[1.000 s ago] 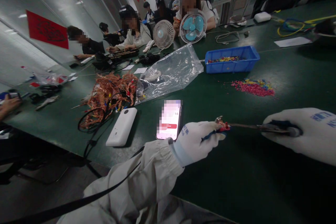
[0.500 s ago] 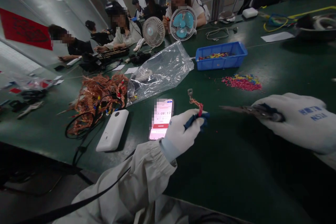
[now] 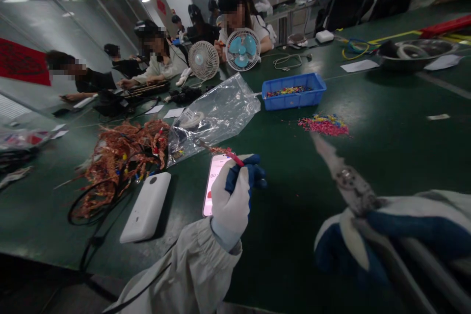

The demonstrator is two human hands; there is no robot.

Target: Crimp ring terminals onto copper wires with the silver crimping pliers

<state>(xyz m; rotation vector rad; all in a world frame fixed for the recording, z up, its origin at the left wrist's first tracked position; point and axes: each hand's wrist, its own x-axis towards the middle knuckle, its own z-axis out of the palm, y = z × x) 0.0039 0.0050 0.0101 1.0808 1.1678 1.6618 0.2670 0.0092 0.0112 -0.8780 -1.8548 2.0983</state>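
While the left hand (image 3: 232,196) pinches the wire (image 3: 236,158) in its fingers by the phone (image 3: 212,176), and the right hand (image 3: 395,225) has its fingers round the pliers (image 3: 353,187), a slack pinch could drop the wire.

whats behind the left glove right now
Behind the left hand is a phone with a lit screen, its left strip showing. The glove hides most of the right side, and the held red wire overlaps the top edge.
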